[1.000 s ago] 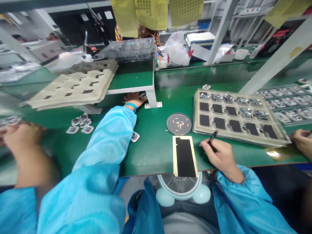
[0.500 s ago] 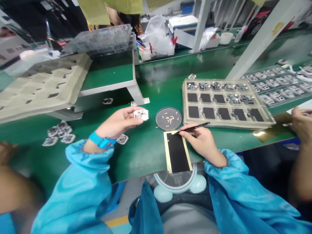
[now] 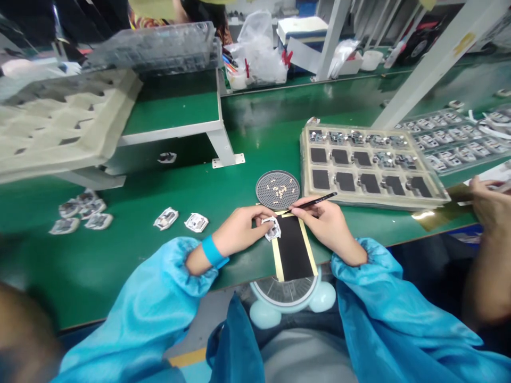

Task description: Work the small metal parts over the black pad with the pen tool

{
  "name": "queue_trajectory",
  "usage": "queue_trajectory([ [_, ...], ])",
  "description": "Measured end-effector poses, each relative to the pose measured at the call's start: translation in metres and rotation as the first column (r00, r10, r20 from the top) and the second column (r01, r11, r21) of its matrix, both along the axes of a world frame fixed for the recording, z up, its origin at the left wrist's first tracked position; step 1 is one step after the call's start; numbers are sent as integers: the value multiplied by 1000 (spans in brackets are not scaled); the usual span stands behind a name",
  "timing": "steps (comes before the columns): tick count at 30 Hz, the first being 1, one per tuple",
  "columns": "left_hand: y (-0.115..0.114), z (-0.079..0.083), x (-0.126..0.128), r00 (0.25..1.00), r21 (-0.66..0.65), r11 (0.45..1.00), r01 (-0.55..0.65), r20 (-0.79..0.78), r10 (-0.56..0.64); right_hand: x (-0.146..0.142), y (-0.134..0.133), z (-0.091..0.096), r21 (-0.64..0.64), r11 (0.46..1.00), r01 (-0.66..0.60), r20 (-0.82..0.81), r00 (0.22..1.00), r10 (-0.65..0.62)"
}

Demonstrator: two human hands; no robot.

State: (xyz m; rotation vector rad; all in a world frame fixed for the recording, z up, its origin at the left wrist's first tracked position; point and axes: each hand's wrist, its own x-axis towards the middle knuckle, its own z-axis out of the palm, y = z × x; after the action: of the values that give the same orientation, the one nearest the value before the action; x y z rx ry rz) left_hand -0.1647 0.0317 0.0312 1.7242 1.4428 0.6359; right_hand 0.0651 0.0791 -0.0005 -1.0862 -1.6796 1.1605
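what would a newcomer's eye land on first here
Probably the bright blue sleeves, low on both sides. They lead to a black, yellow-edged sheet on the green bench, where the left hand holds a small white part and the right hand a slim black tool. Just beyond sits a round grey perforated dish.

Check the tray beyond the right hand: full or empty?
Partly full: the tray has parts in its far row and two middle-row pockets; the near row shows black.
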Motion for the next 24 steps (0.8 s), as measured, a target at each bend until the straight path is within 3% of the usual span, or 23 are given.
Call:
queue_trajectory([
  [4, -1, -2, 1, 999, 36, 999, 0, -32, 1, 0, -1, 2, -16, 1000, -6, -12, 1000, 6],
  [8, -1, -1, 2, 998, 46, 999, -26, -51, 28, 2, -6, 4, -7, 1000, -13, -133, 991, 12],
  [10, -2, -1, 3, 998, 39, 999, -36, -58, 38, 3, -9, 5, 78, 997, -22, -166, 986, 35],
  [14, -3, -1, 5, 996, 28, 998, -56, -68, 58, 3, -14, 8, 285, 953, -102, -62, 990, 124],
  [17, -4, -1, 7, 994, 37, 997, -62, -84, 64, 2, -16, 8, 319, 935, -154, -25, 985, 171],
  [24, -6, -1, 5, 995, 77, 997, -9, -100, 16, 5, -17, 10, 321, 947, -6, -95, 995, 39],
])
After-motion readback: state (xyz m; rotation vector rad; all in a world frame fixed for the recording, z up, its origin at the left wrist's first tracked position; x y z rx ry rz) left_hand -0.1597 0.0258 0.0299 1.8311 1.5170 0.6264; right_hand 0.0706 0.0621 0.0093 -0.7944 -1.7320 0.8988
